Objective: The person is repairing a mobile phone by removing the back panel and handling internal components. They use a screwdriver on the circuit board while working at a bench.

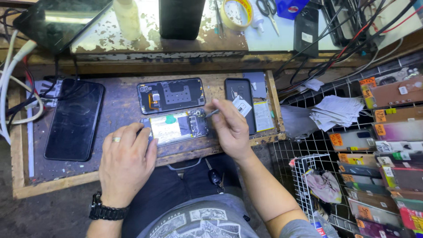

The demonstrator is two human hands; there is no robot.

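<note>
A right hand [229, 128] pinches a thin metal tool [212, 113], likely tweezers or a fine driver, its tip set against the upper board end of an opened phone [178, 126] lying crosswise on a worn wooden work tray [119, 105]. The left hand [128, 161], ring on one finger and a black watch [105, 211] at the wrist, presses down flat with fingers closed over the phone's opposite end at 9 o'clock from the tool, pinning it rather than lifting it.

The phone sits at the tray's centre, its back already off: a pale battery and bare circuit board show. The removed back cover [172, 94] lies inner side up just beside it at 12 o'clock. Judged from this, opening is done and work on the internals is under way; reassembly remains.

At 3 o'clock from the hands a second dark phone [240, 101] lies with a small white card on it. At 9 o'clock, well apart, a large black phone [75, 119] rests face up. Beyond the tray at 12 o'clock, a shelf holds a tape roll [236, 13] and scissors [268, 11]; at 3 o'clock, wire racks carry packaged phone cases [387, 132].
</note>
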